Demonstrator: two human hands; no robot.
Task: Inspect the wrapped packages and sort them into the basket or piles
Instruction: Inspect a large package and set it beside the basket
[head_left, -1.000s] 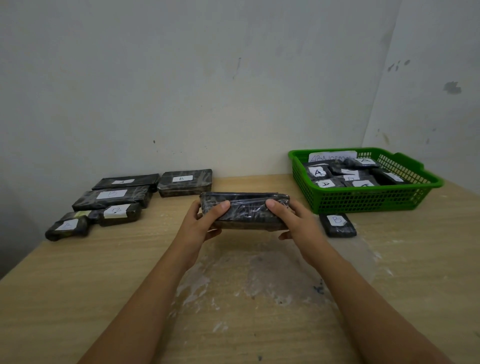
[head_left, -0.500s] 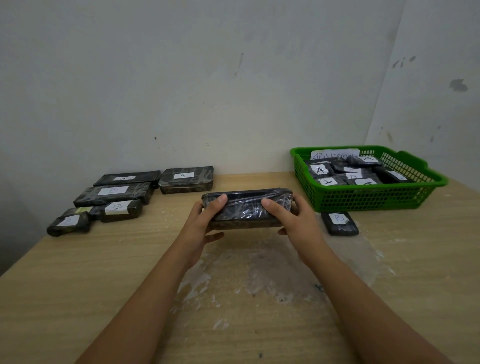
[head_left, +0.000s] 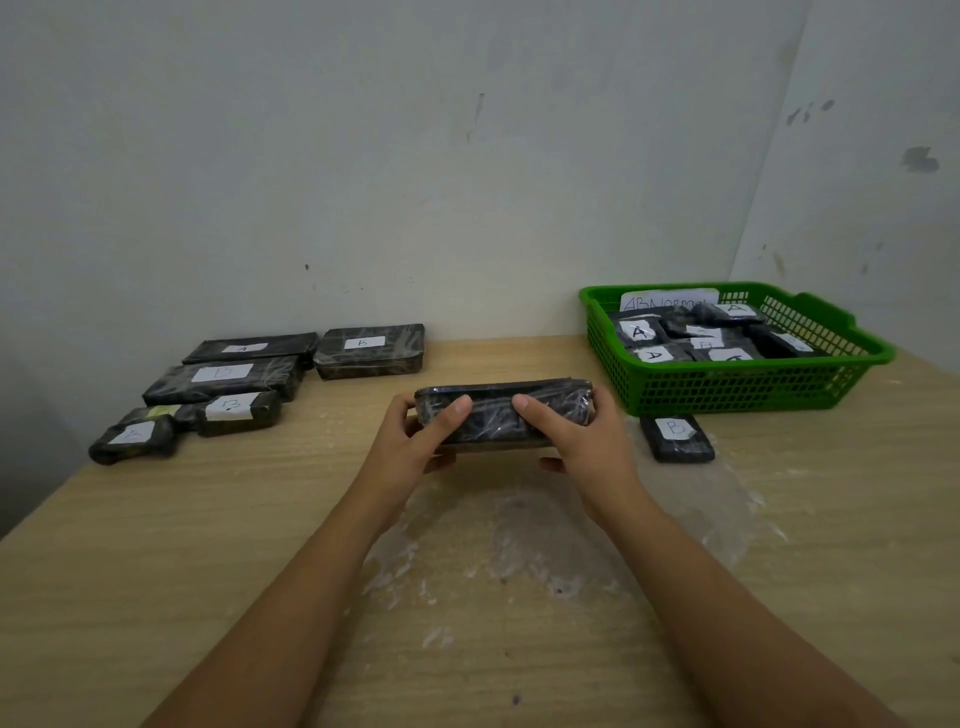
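A long dark package (head_left: 503, 415) wrapped in clear film is held above the middle of the table (head_left: 156, 545), lengthwise from left to right, its near side turned toward the camera. No label is visible on the faces shown.

The left hand (head_left: 415, 441) grips the left end: the thumb lies curled across the near face, the fingers pass underneath, with fingertips showing below the lower edge. The right hand (head_left: 576, 441) grips the right end in the same manner, thumb on the near face, fingers wrapped behind and under. Both hands are closed around the package; neither touches anything else.

To the right stands a green basket (head_left: 727, 395) against the corner of the wall. It contains several dark packages with white labels, some marked A, and a paper sign (head_left: 667, 300) reading "ABNormal" leans at its back edge. Just in front of the basket, on the table, lies a small package (head_left: 677, 438) labelled B.

At the far left of the table a pile (head_left: 234, 384) of wrapped packages lies near the wall, each with a white label; the B on the box-shaped one (head_left: 370, 351) is clear, the others are partly legible or too faint to read.

Below the hands, a crumpled sheet of clear film (head_left: 545, 540) lies flat on the tabletop
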